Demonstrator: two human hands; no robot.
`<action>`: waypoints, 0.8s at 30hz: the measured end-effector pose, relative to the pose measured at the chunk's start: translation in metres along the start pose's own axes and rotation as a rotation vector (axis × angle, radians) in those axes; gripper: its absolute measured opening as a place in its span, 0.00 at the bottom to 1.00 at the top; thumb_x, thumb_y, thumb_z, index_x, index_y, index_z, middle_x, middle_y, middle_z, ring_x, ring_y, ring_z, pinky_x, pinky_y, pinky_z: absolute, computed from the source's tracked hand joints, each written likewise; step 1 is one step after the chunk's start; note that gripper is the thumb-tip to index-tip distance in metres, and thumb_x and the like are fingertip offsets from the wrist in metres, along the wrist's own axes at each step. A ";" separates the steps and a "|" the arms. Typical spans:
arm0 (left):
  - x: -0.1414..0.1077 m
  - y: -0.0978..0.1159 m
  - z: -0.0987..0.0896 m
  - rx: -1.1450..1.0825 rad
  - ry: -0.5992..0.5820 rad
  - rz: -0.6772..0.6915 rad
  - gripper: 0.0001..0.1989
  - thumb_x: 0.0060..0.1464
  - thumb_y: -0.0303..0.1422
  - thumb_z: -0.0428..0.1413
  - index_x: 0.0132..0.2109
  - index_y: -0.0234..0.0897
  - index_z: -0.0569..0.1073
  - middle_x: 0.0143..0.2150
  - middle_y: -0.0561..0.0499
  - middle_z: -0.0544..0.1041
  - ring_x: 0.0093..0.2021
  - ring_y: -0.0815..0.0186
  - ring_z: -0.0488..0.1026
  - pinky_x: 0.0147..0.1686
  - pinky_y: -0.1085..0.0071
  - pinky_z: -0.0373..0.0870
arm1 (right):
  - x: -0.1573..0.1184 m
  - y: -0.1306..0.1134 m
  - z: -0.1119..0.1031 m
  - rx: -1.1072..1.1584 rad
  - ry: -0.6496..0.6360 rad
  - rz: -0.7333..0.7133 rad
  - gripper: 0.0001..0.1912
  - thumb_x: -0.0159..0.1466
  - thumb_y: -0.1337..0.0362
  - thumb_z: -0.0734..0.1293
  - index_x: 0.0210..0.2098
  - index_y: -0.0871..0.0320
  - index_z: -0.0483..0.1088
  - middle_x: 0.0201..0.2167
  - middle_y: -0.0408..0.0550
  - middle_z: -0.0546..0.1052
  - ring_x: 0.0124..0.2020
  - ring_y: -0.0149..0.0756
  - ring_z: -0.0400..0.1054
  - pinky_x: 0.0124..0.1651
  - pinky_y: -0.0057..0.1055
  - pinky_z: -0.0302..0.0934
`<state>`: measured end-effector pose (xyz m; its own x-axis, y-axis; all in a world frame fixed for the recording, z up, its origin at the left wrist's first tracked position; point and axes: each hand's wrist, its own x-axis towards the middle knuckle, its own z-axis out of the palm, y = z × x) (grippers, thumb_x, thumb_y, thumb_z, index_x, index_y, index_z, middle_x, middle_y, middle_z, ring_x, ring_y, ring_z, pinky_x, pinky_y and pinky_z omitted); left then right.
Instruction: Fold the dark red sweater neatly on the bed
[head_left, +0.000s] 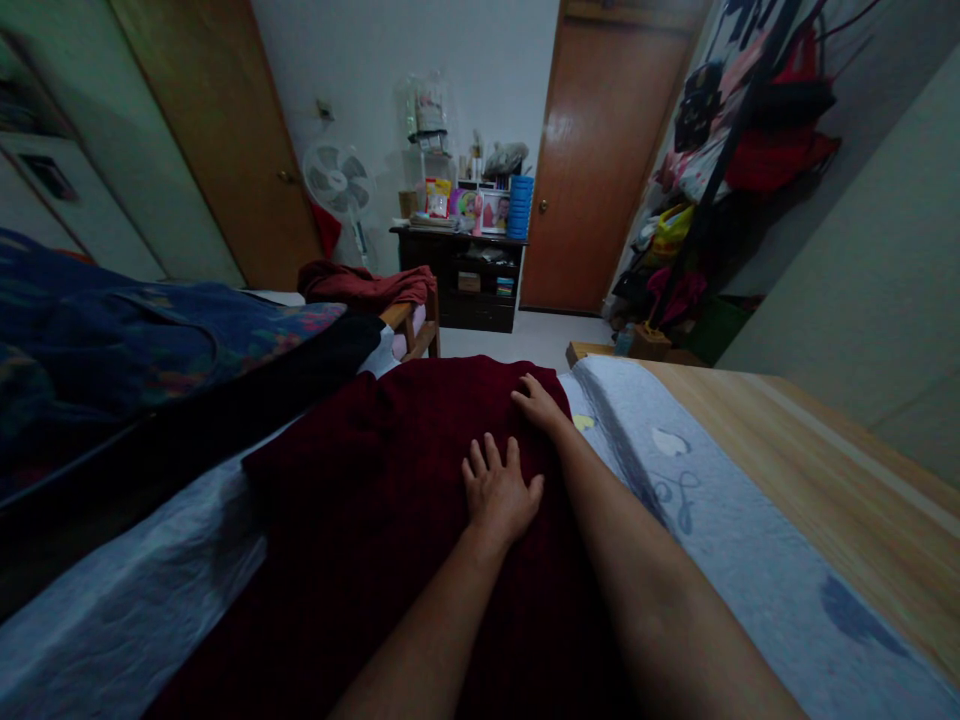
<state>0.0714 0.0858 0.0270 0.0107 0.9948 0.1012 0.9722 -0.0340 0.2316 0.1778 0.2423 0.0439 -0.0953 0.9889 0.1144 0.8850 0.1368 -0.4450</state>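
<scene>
A dark red garment [337,540] lies spread over the bed, its far edge near the bed's end. My left hand [501,492] rests on it with the palm down and the fingers spread. Farther away and to the right, my right hand [540,404] touches the cloth near its far right edge, fingers stretched out and a little apart. Neither hand grips anything. Some folds show on the left part of the cloth. The light blue patterned bedsheet [720,500] shows to its right.
Blue floral and black clothes [187,350] are piled at the left. A wooden board [840,430] borders the bed on the right. Beyond the bed stand a dark cabinet [457,285], a fan [341,182] and a rack of hanging clothes and bags [712,180].
</scene>
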 end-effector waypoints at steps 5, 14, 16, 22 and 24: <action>0.000 0.000 -0.001 -0.009 0.023 0.011 0.38 0.56 0.53 0.47 0.67 0.40 0.55 0.69 0.34 0.52 0.68 0.39 0.47 0.61 0.46 0.48 | -0.023 0.007 -0.026 0.024 0.087 -0.018 0.28 0.69 0.62 0.45 0.66 0.61 0.52 0.66 0.50 0.59 0.65 0.32 0.52 0.65 0.30 0.46; -0.001 0.000 -0.005 -0.002 -0.010 0.021 0.38 0.55 0.52 0.49 0.68 0.41 0.53 0.70 0.35 0.52 0.68 0.40 0.48 0.61 0.46 0.49 | -0.080 0.023 0.010 -0.177 -0.014 -0.001 0.31 0.68 0.58 0.54 0.66 0.66 0.51 0.68 0.58 0.53 0.69 0.44 0.43 0.67 0.42 0.44; -0.001 0.000 -0.006 -0.001 -0.011 0.025 0.38 0.55 0.51 0.50 0.68 0.41 0.53 0.70 0.35 0.52 0.68 0.40 0.47 0.61 0.46 0.49 | -0.081 0.023 0.013 -0.207 -0.033 0.003 0.30 0.69 0.56 0.53 0.66 0.65 0.53 0.68 0.57 0.52 0.69 0.45 0.42 0.66 0.42 0.44; -0.003 0.001 -0.005 0.000 0.035 0.052 0.36 0.55 0.48 0.50 0.67 0.39 0.55 0.70 0.36 0.52 0.70 0.43 0.43 0.64 0.44 0.41 | -0.081 0.019 0.011 -0.218 -0.031 0.002 0.29 0.69 0.55 0.52 0.66 0.63 0.53 0.69 0.55 0.52 0.69 0.44 0.42 0.67 0.41 0.42; -0.004 0.001 -0.005 0.000 0.081 0.121 0.33 0.57 0.44 0.49 0.67 0.38 0.57 0.70 0.39 0.51 0.71 0.49 0.40 0.65 0.47 0.38 | -0.084 0.017 0.008 -0.196 -0.016 0.016 0.29 0.69 0.55 0.52 0.66 0.63 0.53 0.69 0.54 0.52 0.70 0.44 0.42 0.67 0.41 0.42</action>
<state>0.0717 0.0817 0.0314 0.1090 0.9724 0.2065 0.9650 -0.1534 0.2129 0.1972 0.1617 0.0190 -0.0860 0.9918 0.0942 0.9583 0.1082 -0.2646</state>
